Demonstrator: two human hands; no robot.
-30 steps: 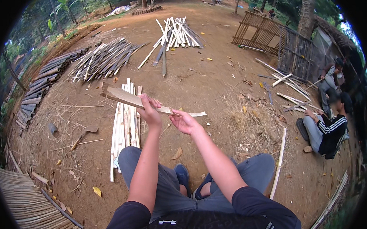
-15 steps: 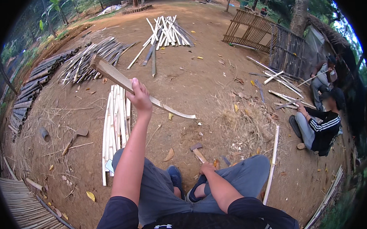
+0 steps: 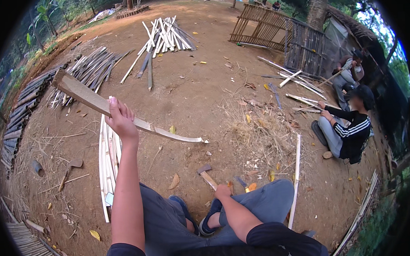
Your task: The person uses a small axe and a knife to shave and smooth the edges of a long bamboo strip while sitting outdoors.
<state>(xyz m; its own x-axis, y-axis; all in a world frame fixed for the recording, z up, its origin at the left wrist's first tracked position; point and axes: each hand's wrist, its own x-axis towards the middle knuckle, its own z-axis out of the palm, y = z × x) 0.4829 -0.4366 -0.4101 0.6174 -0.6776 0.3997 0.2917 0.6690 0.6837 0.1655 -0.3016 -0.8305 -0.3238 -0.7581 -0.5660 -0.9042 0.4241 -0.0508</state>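
My left hand (image 3: 121, 120) is closed around a long, bowed bamboo strip (image 3: 84, 95), held slantwise in front of me. Its thick end points up to the far left; its thin, curved tip comes down to the right, close to the ground by a small pale chip. Whether the tip touches the soil I cannot tell. Low between my knees, my right hand (image 3: 223, 191) grips the wooden handle of a hatchet (image 3: 208, 177), its dark head low over the soil. Just right of that hand lies a knife (image 3: 242, 184) with a yellow part.
Pale split strips (image 3: 107, 164) lie to my left, near a hoe-like tool (image 3: 69, 173). Farther out are two piles of strips (image 3: 164, 36) (image 3: 90, 71) and dark bamboo poles (image 3: 30, 99). Dry grass (image 3: 255, 135) lies ahead right. Two people (image 3: 351, 130) sit at right by slatted panels (image 3: 304, 46).
The view has turned a little to the right. My left hand has shifted left, and the strip's thick end has swung left and downward. My right hand stays on the hatchet handle.
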